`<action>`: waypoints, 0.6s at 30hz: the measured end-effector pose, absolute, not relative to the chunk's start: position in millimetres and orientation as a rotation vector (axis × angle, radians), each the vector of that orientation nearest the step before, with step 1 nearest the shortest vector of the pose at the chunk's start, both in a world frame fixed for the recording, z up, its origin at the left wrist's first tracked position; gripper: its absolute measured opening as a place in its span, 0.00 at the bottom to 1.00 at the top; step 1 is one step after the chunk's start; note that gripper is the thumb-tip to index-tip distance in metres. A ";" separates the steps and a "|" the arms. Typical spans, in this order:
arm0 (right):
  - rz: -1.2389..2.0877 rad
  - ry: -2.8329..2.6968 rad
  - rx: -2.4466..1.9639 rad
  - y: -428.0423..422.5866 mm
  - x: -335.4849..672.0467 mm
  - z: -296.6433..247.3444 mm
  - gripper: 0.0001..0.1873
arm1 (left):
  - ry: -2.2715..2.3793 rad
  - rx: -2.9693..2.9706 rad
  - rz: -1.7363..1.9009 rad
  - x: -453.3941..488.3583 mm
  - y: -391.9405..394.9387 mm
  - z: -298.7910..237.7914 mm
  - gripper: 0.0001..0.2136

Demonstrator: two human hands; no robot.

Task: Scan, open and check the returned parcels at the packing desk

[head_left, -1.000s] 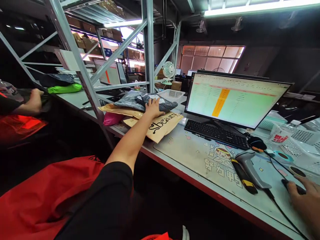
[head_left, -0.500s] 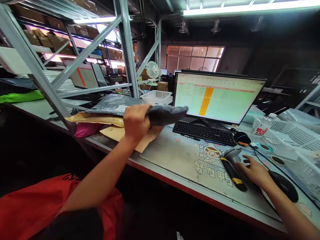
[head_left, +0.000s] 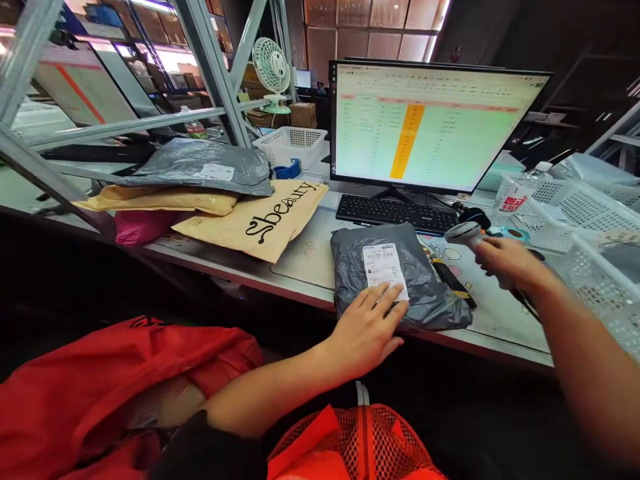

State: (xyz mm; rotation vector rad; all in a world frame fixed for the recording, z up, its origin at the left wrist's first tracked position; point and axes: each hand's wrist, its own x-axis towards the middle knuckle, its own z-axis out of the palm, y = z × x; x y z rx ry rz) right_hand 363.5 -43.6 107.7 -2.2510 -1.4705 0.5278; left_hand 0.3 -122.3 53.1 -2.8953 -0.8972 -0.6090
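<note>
A dark grey plastic mailer [head_left: 430, 293] with a white shipping label [head_left: 383, 269] lies flat at the desk's front edge, before the keyboard [head_left: 397, 212]. My left hand [head_left: 367, 329] rests on its near edge, fingers spread and touching the label. My right hand [head_left: 503, 261] is closed around the handle of a grey barcode scanner [head_left: 464, 233], held above the desk just right of the mailer, its head turned toward the parcel.
A monitor [head_left: 430, 127] with a spreadsheet stands behind the keyboard. To the left lie a tan "Sbeauty" envelope [head_left: 260, 220], a grey mailer [head_left: 200, 167] on yellow and pink parcels. White baskets [head_left: 585, 213] sit right. Red bags [head_left: 125, 380] lie below the desk. Metal shelving rises at left.
My left hand carried the grey mailer from the pile at left and laid it flat in front of the keyboard. My right hand picked the scanner up off the desk.
</note>
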 end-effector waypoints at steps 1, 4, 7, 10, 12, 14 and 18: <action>0.677 -1.439 -2.176 -51.1 364.6 125.3 0.22 | -0.866 -2.900 -0.595 5.3 -120.4 54.8 0.31; 1.090 -1.490 -2.021 -75.6 359.6 174.4 0.30 | -0.813 -2.903 -0.537 22.3 -116.0 46.3 0.30; 1.313 -1.658 -1.969 -92.6 340.4 207.1 0.32 | -0.712 -2.909 -0.493 38.5 -115.8 26.1 0.21; 1.298 -1.785 -1.968 -96.7 323.1 216.5 0.33 | -0.653 -2.880 -0.487 47.8 -119.1 11.4 0.20; 1.230 -1.834 -1.976 -93.3 321.5 209.0 0.33 | -0.668 -2.880 -0.498 48.0 -120.7 9.8 0.21; 1.094 -1.878 -1.971 -85.5 327.5 191.8 0.31 | -0.672 -2.905 -0.513 43.9 -120.5 13.2 0.24; 0.687 -1.871 -2.076 -62.4 348.5 145.4 0.28 | -0.684 -2.939 -0.542 32.2 -115.2 18.8 0.27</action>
